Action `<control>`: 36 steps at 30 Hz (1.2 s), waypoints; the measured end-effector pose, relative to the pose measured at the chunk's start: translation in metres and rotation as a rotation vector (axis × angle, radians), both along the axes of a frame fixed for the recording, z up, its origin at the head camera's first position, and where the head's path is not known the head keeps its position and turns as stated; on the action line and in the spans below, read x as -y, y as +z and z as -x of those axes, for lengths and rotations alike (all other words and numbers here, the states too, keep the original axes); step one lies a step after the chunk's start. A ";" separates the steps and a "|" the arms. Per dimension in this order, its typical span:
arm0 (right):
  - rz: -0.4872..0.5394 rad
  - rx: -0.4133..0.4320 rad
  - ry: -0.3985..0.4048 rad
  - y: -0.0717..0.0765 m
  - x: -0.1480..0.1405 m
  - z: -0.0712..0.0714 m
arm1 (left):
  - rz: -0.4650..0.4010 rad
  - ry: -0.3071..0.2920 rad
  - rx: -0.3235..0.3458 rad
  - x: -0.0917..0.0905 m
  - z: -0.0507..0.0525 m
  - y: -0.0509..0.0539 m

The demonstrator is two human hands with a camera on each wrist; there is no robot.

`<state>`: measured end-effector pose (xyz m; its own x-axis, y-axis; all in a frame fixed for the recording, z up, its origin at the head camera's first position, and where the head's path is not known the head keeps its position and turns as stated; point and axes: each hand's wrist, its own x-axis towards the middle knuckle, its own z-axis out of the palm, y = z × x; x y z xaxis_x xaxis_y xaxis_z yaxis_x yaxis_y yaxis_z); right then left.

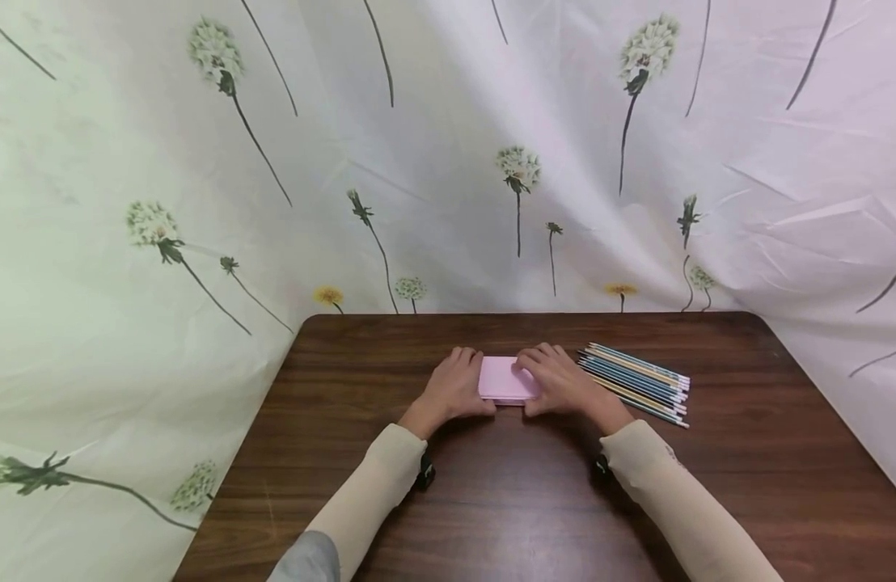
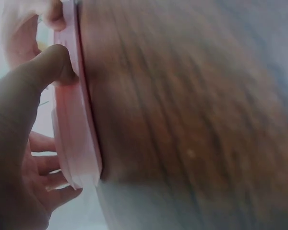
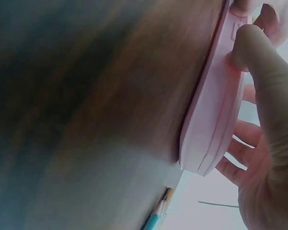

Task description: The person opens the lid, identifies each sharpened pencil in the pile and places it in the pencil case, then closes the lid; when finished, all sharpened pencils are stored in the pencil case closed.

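Note:
A flat pink lidded box (image 1: 500,377) lies on the brown table between both hands. My left hand (image 1: 454,388) grips its left side, with the thumb at the near edge and the fingers round the side. On the right, my right hand (image 1: 560,384) holds the opposite side, its thumb also on the near edge. A seam between lid and base runs along the pink wall in the left wrist view, and the lid looks closed. The fingers hide part of each side, and whatever is inside the box cannot be seen.
Several pencils (image 1: 637,382), blue-green and yellowish with white ends, lie side by side just right of the right hand. The wooden table (image 1: 506,509) ends at the back against a white cloth (image 1: 448,162) printed with dandelions.

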<state>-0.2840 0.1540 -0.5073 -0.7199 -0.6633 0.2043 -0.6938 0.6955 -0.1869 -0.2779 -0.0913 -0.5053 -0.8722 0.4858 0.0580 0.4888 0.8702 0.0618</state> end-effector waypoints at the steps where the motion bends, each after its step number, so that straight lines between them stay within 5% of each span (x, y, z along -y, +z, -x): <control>1: -0.001 0.004 0.007 0.001 0.000 0.001 | -0.002 -0.006 -0.007 0.000 0.000 0.000; 7: 0.003 0.042 0.037 0.006 0.002 0.008 | 0.001 0.001 -0.020 0.003 0.002 0.004; 14: 0.000 0.179 0.001 0.015 0.002 0.016 | -0.040 0.037 0.061 0.008 0.006 0.005; 22: 0.085 0.328 0.036 0.030 -0.010 0.029 | -0.420 0.107 0.275 0.026 0.003 0.002; 26: 0.188 0.369 0.042 0.033 -0.020 0.041 | -0.604 0.113 0.320 0.035 0.003 0.001; 36: 0.487 0.313 -0.224 0.034 -0.034 0.072 | -0.814 0.099 0.419 0.043 0.001 -0.003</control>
